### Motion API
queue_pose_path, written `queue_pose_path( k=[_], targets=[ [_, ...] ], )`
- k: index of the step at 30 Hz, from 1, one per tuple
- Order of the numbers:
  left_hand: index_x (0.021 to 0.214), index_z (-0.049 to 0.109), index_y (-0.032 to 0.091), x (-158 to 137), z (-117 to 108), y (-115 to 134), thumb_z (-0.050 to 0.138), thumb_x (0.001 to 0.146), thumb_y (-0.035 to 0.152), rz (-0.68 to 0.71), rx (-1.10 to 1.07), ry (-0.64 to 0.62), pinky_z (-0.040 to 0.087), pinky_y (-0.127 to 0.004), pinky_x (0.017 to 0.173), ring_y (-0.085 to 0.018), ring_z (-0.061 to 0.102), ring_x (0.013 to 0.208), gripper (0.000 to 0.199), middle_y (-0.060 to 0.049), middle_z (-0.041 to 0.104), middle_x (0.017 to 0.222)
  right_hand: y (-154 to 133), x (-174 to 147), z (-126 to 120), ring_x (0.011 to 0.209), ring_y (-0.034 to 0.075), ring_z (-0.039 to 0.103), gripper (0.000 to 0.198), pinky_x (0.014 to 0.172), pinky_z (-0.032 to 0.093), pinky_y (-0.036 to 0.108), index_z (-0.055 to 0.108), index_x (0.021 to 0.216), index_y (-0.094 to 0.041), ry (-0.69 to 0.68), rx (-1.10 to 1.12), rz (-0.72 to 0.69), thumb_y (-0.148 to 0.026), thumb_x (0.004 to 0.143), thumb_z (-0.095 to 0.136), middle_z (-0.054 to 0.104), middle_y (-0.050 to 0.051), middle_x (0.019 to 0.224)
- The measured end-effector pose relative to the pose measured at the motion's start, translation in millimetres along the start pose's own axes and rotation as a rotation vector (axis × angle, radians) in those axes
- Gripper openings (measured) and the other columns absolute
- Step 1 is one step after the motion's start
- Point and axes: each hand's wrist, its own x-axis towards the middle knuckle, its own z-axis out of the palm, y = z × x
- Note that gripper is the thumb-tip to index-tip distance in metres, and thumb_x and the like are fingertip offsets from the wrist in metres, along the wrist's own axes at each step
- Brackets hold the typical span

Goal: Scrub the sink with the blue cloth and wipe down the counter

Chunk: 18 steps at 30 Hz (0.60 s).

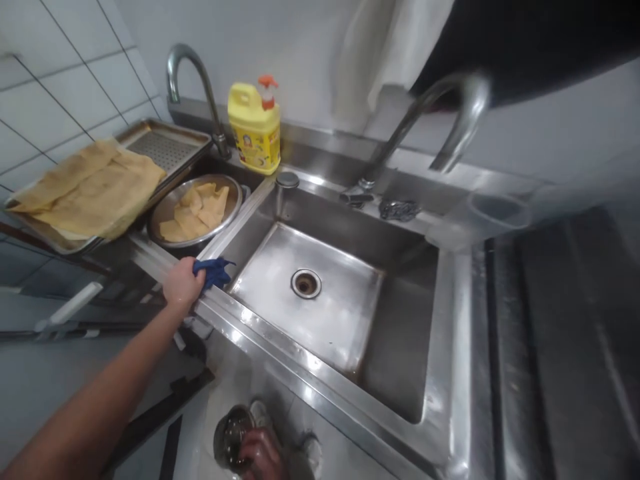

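The left hand (183,283) is curled closed around a crumpled dark blue cloth (214,272), pressing it on the front rim of the stainless steel sink (320,373), at the divider between the two basins. The right hand (260,453) hangs low below the sink's edge, fingers wrapped about a round metal strainer basket (231,437). The right basin is smooth, shiny and rectangular, with an open round drain (306,283) in the middle. In the left basin sits a round steel bowl (173,207) with limp yellow cloths; more lie on a perforated tray (165,143). A yellow detergent bottle (254,130) stands between two curved faucets.
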Motion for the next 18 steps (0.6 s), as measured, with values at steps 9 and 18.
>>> queue_pose_path(
  k=[9, 18],
  targets=[
    [0.094, 0.055, 0.019, 2.2, -10.6, -2.7, 0.043, 0.085, 0.038, 0.067, 0.06, -0.031, 0.027, -0.032, 0.059, -0.021, 0.054, 0.083, 0.024, -0.003, 0.058, 0.088, 40.3, 251.6, -109.5, 0.099, -0.004, 0.044, 0.037, 0.095, 0.042, 0.011, 0.051, 0.107, -0.018, -0.33, -0.265, 0.786, -0.042, 0.084, 0.034, 0.046, 0.002, 0.114],
    [0.101, 0.053, 0.019, 4.9, -4.7, 7.1, 0.042, 0.086, 0.035, 0.031, 0.047, -0.156, 0.032, -0.031, 0.065, -0.022, 0.054, 0.088, 0.024, -0.005, 0.058, 0.095, 212.7, 253.4, -79.3, 0.127, 0.008, 0.032, 0.053, 0.118, 0.031, 0.033, 0.042, 0.124, -0.009, -0.641, -0.274, 1.095, -0.03, 0.077, 0.053, 0.034, 0.008, 0.13]
  ],
)
